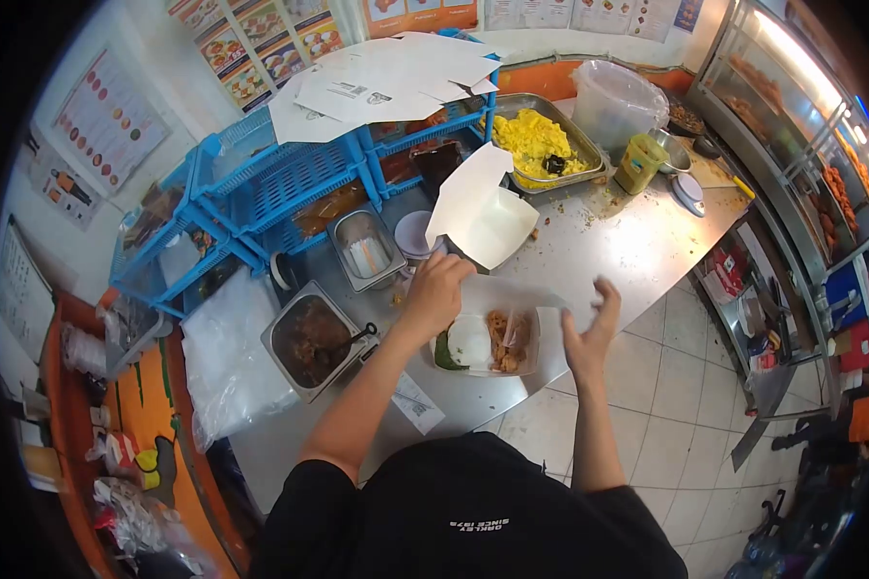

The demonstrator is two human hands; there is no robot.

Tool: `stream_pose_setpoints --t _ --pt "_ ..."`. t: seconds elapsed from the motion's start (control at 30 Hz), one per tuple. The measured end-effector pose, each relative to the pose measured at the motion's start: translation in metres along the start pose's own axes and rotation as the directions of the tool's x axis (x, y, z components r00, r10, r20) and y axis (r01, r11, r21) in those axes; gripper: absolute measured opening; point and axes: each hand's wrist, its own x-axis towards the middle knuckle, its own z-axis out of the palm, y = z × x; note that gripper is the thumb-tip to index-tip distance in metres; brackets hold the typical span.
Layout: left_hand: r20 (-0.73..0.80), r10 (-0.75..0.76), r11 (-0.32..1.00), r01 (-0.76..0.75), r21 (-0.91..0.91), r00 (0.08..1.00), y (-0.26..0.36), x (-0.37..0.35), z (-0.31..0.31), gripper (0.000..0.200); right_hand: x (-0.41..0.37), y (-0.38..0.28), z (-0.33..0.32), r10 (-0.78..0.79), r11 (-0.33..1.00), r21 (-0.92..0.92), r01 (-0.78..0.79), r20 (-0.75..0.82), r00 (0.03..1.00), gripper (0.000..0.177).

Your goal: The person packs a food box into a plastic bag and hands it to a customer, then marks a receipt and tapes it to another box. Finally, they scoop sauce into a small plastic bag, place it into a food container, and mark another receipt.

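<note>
A paper takeaway box [536, 359] stands on the steel counter in front of me. Inside it lie white rice [469, 340], a green leafy item [445, 353], brown fried pieces [505, 359] and what looks like a small clear packet [519, 331]. Its lid [514, 291] is raised at the far side. At the lid's left corner, my left hand [434, 297] has its fingers bent and pinched on the edge. My right hand [592, 336] is beside the lid's right end, thumb and fingers spread apart. Beyond stands a second box [497, 227], lid up, its inside white.
A tray of yellow food [536, 145] and a green-stained tub [639, 162] stand at the back. Left are a pan of brown sauce with a ladle [311, 338], a metal container [365, 249], plastic bags [237, 338] and blue racks [290, 193] topped with flat cartons [377, 82].
</note>
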Motion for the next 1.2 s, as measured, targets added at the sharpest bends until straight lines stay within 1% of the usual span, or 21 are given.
stream_pose_setpoints --t 0.03,0.07,0.1,0.13,0.17,0.2,0.23,0.27,0.33,0.37,0.5,0.57,0.67,0.7,0.77,0.9,1.03,1.1,1.13,1.17,1.2 --pt "0.004 0.010 1.000 -0.010 -0.014 1.000 0.002 -0.002 0.000 0.019 0.013 -0.015 0.001 -0.305 0.952 -0.048 0.302 -0.131 0.943 0.021" --pt "0.006 0.018 1.000 -0.018 -0.014 1.000 0.003 -0.002 0.001 0.019 0.014 -0.007 0.005 -0.304 0.953 -0.051 0.300 -0.138 0.943 0.021" --pt "0.001 0.018 0.999 -0.018 -0.050 1.000 0.001 -0.003 0.002 0.018 0.012 0.011 0.014 -0.254 0.967 0.031 0.253 0.218 0.942 0.018" --pt "-0.009 0.018 0.997 -0.019 -0.081 1.000 -0.002 -0.003 0.001 0.018 0.012 0.026 0.023 -0.207 0.978 0.095 0.186 0.546 0.811 0.017" --pt "-0.024 0.027 0.997 -0.029 -0.067 0.999 -0.006 -0.004 0.002 0.018 0.008 0.035 0.028 -0.142 0.990 0.082 0.116 0.593 0.793 0.017" --pt "-0.109 -0.059 0.986 0.040 -0.163 0.992 -0.011 -0.007 0.005 0.017 0.011 0.029 0.026 -0.168 0.986 0.100 0.136 0.584 0.794 0.017" --pt "-0.184 -0.153 0.959 0.101 -0.265 0.971 -0.016 -0.007 0.005 0.017 0.014 0.019 0.022 -0.100 0.993 0.110 0.046 0.555 0.826 0.020" --pt "-0.199 -0.155 0.962 0.102 -0.255 0.968 -0.022 -0.009 0.005 0.017 0.015 0.013 0.020 -0.020 0.992 0.119 -0.052 0.532 0.847 0.022" --pt "-0.168 -0.175 0.937 0.112 -0.330 0.970 -0.030 -0.013 0.008 0.016 0.014 0.022 0.028 -0.125 0.979 0.204 0.027 0.484 0.866 0.023" --pt "-0.232 -0.197 0.918 0.096 -0.386 0.952 -0.033 -0.013 0.014 0.014 0.012 0.029 0.030 -0.211 0.957 0.272 0.098 0.426 0.880 0.025" --pt "-0.223 -0.205 0.901 0.095 -0.424 0.953 -0.035 -0.016 0.016 0.010 0.006 0.048 0.035 -0.270 0.931 0.344 0.123 0.422 0.866 0.028" --pt "-0.248 -0.181 0.891 0.052 -0.451 0.952 -0.041 -0.017 0.021 0.009 0.008 0.029 0.026 -0.102 0.969 0.246 -0.018 0.470 0.877 0.024" --pt "-0.228 -0.210 0.885 0.086 -0.458 0.951 -0.038 -0.018 0.018 0.011 0.007 0.021 0.019 -0.056 0.952 0.289 -0.102 0.492 0.869 0.019" --pt "-0.223 -0.213 0.864 0.077 -0.497 0.951 -0.040 -0.019 0.021 0.012 0.005 0.027 0.021 -0.063 0.951 0.293 -0.100 0.500 0.864 0.019" --pt "-0.240 -0.162 0.875 0.027 -0.483 0.957 -0.044 -0.025 0.024 0.011 0.000 0.043 0.025 -0.301 0.913 0.384 0.138 0.405 0.863 0.017" --pt "-0.213 -0.090 0.899 -0.013 -0.438 0.973 -0.034 -0.032 0.018 0.009 -0.005 0.040 0.022 -0.338 0.912 0.360 0.199 0.382 0.860 0.018" --pt "-0.208 -0.062 0.885 -0.043 -0.464 0.976 -0.022 -0.033 0.007 0.008 -0.007 0.031 0.013 -0.315 0.894 0.430 0.127 0.401 0.860 0.017" --pt "-0.070 -0.119 0.855 0.066 -0.515 0.990 -0.021 -0.036 0.002 0.004 -0.008 0.026 0.007 -0.277 0.890 0.453 0.061 0.428 0.860 0.016" --pt "-0.058 -0.117 0.851 0.069 -0.521 0.991 -0.020 -0.036 0.000 0.004 -0.009 0.022 0.002 -0.183 0.923 0.383 -0.029 0.504 0.844 0.015" --pt "0.135 -0.261 0.763 0.290 -0.578 0.956 -0.021 -0.036 -0.003 0.007 -0.011 0.017 -0.004 -0.075 0.945 0.301 -0.124 0.570 0.818 0.015" --pt "0.344 -0.375 0.636 0.509 -0.581 0.861 -0.017 -0.038 -0.006 0.013 -0.009 0.007 -0.008 -0.022 0.952 0.254 -0.172 0.616 0.787 0.016"
